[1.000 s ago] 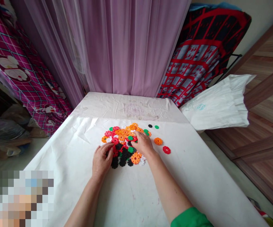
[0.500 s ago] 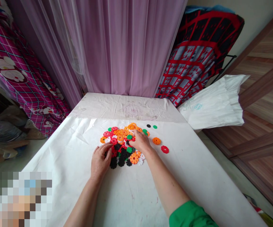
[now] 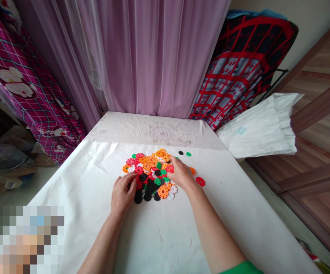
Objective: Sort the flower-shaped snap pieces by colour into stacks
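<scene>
Pile of notched discs [image 3: 147, 164] on a white-covered bench [image 3: 153, 236], the two hands at its flanks. The discs are thin, round and apparently plastic, each slotted around its rim, in orange, red, black, green and white. Orange gathers at the pile's far side; black discs [image 3: 152, 185] lie at its near side, beside a larger orange disc [image 3: 163, 191] with a central hole. Being circular, the discs have no long axis; most present a flat face upward, some lean on neighbours. The left hand [image 3: 123, 192] rests at the pile's left edge, fingers bent; whether they grip anything cannot be told. The right hand [image 3: 181, 173], at its right edge, has thumb and fingers curved about a red disc [image 3: 169, 168]; a firm grasp cannot be confirmed. Right of the pile lies a separate red disc [image 3: 200, 182]. The bench covering is smooth, lightly creased.
</scene>
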`<state>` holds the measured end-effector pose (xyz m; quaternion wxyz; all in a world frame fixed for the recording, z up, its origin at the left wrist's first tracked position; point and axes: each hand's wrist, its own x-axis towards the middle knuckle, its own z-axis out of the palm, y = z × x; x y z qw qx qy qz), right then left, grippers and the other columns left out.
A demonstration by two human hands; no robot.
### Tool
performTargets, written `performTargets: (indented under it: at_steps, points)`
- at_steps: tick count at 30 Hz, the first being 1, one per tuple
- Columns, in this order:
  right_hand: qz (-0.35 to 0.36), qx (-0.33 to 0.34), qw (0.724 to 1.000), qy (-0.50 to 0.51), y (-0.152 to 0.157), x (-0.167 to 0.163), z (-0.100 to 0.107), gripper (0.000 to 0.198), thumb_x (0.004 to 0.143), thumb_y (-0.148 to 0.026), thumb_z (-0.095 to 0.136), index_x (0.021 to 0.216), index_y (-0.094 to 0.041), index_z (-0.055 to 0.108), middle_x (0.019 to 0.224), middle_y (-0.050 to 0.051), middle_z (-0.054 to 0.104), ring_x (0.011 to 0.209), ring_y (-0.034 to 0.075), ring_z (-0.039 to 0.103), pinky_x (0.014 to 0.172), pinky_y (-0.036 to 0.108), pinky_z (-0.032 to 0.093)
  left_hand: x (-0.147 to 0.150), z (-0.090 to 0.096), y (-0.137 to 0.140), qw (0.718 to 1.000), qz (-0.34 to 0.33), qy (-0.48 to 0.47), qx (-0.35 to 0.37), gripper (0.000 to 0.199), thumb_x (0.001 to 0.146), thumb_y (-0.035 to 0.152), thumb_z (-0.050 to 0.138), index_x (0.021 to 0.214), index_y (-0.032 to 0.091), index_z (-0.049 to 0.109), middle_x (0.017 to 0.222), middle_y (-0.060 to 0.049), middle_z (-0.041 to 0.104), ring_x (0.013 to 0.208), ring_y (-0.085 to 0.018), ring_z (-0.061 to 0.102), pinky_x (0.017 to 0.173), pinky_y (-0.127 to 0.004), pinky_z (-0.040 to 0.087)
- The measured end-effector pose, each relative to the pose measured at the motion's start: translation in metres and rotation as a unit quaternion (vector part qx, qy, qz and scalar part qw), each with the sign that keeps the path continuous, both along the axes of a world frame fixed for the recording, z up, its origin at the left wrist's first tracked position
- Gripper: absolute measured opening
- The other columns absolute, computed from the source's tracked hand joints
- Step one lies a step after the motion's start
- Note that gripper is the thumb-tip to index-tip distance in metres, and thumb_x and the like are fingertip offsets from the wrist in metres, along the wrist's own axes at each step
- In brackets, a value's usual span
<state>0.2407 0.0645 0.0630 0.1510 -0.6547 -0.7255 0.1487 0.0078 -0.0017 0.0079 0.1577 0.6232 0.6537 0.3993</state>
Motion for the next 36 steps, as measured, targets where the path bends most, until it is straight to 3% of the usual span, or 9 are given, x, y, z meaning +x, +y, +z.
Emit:
performTargets:
  at_steps: [4,8,12,25,36]
  points:
    - [-0.063,0.083,0.989,0.105,-0.012,0.049,-0.022,0.055,0.07,-0.025,0.062,0.125,-0.024,0.055,0.11,0.006,0.067,0.096,0.022,0.064,0.085,0.034,0.049,0.0,0.0,0.0,1.0,0.002,0.0,-0.005,0.03,0.089,0.04,0.047,0.101,0.029,0.072,0.117,-0.004,0.074,0.108,-0.024,0.067,0.111,-0.051,0.036]
    - [-0.185,0.179,0.944,0.205,-0.029,0.107,-0.057,0.06,0.068,-0.04,0.061,0.125,-0.021,0.053,0.11,0.009,0.066,0.091,0.022,0.063,0.081,0.038,0.051,-0.001,-0.001,0.0,1.0,0.001,0.006,-0.001,0.029,0.09,0.04,0.047,0.102,0.03,0.072,0.117,-0.002,0.074,0.107,-0.024,0.068,0.111,-0.051,0.036]
    - [-0.238,0.171,0.923,0.248,-0.04,0.138,-0.076,0.067,0.065,-0.047,0.062,0.126,-0.02,0.051,0.104,0.008,0.067,0.09,0.024,0.063,0.083,0.041,0.049,-0.003,-0.003,0.001,1.0,-0.003,0.01,-0.001,0.03,0.089,0.042,0.047,0.102,0.03,0.072,0.117,-0.003,0.074,0.108,-0.024,0.068,0.111,-0.05,0.037]
    - [-0.152,0.135,0.964,0.172,-0.043,0.132,-0.072,0.059,0.065,-0.04,0.057,0.12,-0.022,0.056,0.094,0.004,0.069,0.087,0.022,0.064,0.09,0.044,0.049,-0.003,-0.005,0.001,1.0,0.006,0.01,0.0,0.029,0.089,0.043,0.048,0.101,0.031,0.072,0.117,-0.002,0.074,0.111,-0.023,0.067,0.113,-0.05,0.036]
    - [-0.145,0.154,0.969,0.127,-0.041,0.133,-0.078,0.056,0.066,-0.037,0.055,0.12,-0.023,0.057,0.096,0.005,0.07,0.088,0.023,0.065,0.09,0.043,0.048,-0.003,-0.003,0.001,1.0,0.006,0.001,-0.007,0.03,0.088,0.044,0.047,0.101,0.031,0.072,0.118,-0.003,0.074,0.112,-0.024,0.067,0.113,-0.051,0.035]
